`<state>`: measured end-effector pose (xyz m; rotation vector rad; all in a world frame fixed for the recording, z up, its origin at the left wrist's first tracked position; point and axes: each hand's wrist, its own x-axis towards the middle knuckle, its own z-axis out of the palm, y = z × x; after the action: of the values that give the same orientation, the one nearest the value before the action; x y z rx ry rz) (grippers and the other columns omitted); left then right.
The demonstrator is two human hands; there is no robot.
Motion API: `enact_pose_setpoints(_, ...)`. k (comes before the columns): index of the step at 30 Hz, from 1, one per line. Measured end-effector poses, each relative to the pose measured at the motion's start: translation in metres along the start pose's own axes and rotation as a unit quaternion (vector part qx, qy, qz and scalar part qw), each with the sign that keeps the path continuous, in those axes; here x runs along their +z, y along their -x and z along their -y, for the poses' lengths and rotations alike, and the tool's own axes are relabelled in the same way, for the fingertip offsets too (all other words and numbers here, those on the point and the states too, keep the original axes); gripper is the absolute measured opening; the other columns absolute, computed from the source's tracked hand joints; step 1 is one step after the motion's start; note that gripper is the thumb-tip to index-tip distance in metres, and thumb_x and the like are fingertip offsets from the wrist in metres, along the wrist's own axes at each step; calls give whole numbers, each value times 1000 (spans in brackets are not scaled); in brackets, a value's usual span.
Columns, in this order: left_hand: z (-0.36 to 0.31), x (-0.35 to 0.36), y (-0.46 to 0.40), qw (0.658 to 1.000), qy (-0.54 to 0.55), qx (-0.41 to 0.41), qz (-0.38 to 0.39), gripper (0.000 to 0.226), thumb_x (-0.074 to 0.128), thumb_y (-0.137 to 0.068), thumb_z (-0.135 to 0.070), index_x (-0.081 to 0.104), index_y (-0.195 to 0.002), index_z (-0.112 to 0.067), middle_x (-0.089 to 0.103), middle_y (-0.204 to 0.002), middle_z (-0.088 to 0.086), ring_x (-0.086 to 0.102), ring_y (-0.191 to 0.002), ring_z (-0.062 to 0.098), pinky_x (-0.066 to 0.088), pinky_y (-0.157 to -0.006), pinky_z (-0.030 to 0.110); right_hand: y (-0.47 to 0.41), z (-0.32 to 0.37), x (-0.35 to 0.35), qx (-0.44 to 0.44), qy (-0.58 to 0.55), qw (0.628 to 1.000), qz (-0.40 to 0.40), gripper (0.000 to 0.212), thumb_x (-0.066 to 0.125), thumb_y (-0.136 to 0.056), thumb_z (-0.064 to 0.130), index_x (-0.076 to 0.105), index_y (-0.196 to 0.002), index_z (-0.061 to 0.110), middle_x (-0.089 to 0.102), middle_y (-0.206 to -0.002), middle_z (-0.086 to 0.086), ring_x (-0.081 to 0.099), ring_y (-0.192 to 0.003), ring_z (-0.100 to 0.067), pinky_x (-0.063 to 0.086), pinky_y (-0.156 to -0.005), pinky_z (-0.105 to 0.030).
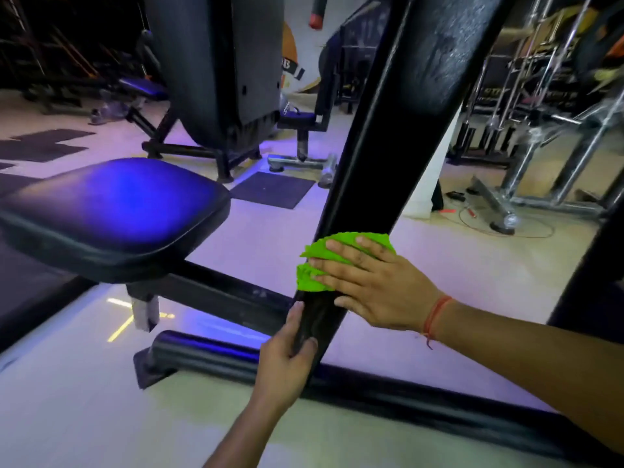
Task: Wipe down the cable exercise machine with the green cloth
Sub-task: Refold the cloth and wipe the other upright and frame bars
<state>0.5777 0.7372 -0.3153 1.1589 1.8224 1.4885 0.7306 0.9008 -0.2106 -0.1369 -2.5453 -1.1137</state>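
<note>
while the right hand (374,285) is pressing the green cloth (324,261) flat-fingered against the machine's black slanted post (381,136), low down near the base, the left hand (287,356) is gripping the post just below. risk: bunched cloth sliding off the narrow face under the palm. post's long axis is running lower-left to upper-right, leaning away.

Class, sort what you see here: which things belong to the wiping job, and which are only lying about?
Part of the job:
green cloth
black upright post
right hand, pressing the cloth flat
left hand, gripping the post

Lying about:
padded seat
floor mat
chrome rack
cord on the floor
</note>
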Motion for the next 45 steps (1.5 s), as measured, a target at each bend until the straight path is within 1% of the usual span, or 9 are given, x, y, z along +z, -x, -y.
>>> enact_pose_setpoints(5, 37, -1, -3, 998, -47, -27, 7, 69, 65, -92, -12, 38, -153, -25, 42, -157, -4, 37, -143, 6, 31, -118, 28, 2, 27, 10, 118, -13, 993, 10, 58, 34, -108, 46, 21, -161, 26, 15, -169, 6, 9, -157, -25, 12, -126, -50)
enact_pose_setpoints(9, 49, -1, 1, 995, -84, 5, 44, 76, 56, -84, -28, 33, -156, -28, 25, -163, -14, 25, -147, -2, 22, -118, 13, 14, 53, 35, -15, -4, 997, 70, 63, 38, -106, 45, 19, -162, 22, 13, -170, 3, 7, -157, -26, 8, -127, -49)
enact_pose_setpoints(14, 68, -3, 2, 988, -149, 41, 24, 78, 56, -86, -14, 28, -158, -24, 15, -166, -14, 22, -151, 5, 27, -122, 30, 15, 63, 44, 6, -1, 998, 64, 64, 39, -106, 42, 18, -162, 22, 9, -170, 4, 5, -157, -26, 7, -127, -49)
enact_pose_setpoints(22, 85, -34, -16, 984, -151, 48, -77, 75, 52, -87, -1, 34, -156, -25, 23, -161, -20, 29, -150, 11, 44, -110, 44, -18, 103, 89, -154, 41, 977, 141, 68, 49, -98, 48, 35, -157, 19, 22, -168, 1, 9, -157, -27, -2, -126, -47)
enact_pose_setpoints(27, 93, -55, -27, 983, -131, 36, -121, 75, 51, -94, -18, 18, -159, -34, 8, -166, -21, 55, -127, 35, 50, -100, 46, 22, 104, 94, -179, 45, 963, 197, 79, 58, -92, 57, 33, -158, 21, 18, -169, 3, 6, -157, -26, -7, -126, -48)
enact_pose_setpoints(31, 95, -83, -40, 986, -62, -20, -152, 68, 48, -104, -24, 12, -161, -31, 5, -167, -18, 23, -151, 11, 28, -121, 33, -36, 140, 104, -175, 36, 964, 197, 77, 50, -96, 60, 28, -160, 23, 18, -168, 7, 5, -157, -23, -15, -122, -48)
enact_pose_setpoints(34, 85, -103, -56, 976, 85, -90, -179, 59, 38, -108, -34, 11, -161, -28, 9, -167, -16, 17, -150, 3, 14, -109, 10, -104, 166, 105, -122, 34, 978, 168, 72, 33, -101, 60, 13, -162, 28, 8, -170, 8, -7, -157, -24, -21, -118, -51)
enact_pose_setpoints(41, 88, -113, -65, 969, 149, -117, -157, 59, 27, -107, -47, 4, -160, -33, 6, -167, -16, 15, -153, 11, 12, -122, 35, -44, 153, 102, -153, 43, 955, 251, 91, 52, -92, 65, 16, -162, 19, 11, -170, 4, -2, -157, -25, -13, -123, -51)
enact_pose_setpoints(45, 86, -121, -65, 962, 171, -131, -167, 59, 25, -105, -52, 12, -160, -35, 15, -166, -14, 20, -151, 13, 17, -120, 33, -112, 164, 115, -188, 36, 967, 169, 70, 38, -99, 58, 27, -160, 25, 21, -168, 8, 4, -157, -23, -15, -121, -49)
